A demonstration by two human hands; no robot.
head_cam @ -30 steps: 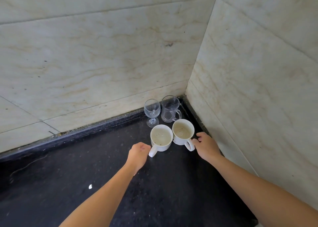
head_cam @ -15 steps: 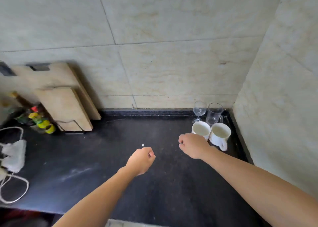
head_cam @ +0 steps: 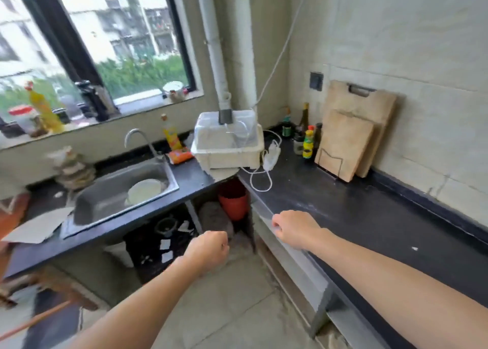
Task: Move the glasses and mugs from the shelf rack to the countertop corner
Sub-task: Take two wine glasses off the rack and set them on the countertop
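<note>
Head view: both hands hang empty, fingers curled into loose fists, the left hand (head_cam: 208, 248) over the floor, the right hand (head_cam: 295, 229) at the countertop (head_cam: 369, 216) edge. No glasses or mugs are visible; the white dish rack (head_cam: 227, 143) lies ahead, roughly equally far from both hands.

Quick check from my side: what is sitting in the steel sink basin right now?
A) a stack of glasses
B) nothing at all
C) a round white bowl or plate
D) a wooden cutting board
C: a round white dish lies in the stainless steel sink, below the curved tap; the two wooden cutting boards lean against the tiled wall on the other counter, and no glasses show in the basin.
</note>
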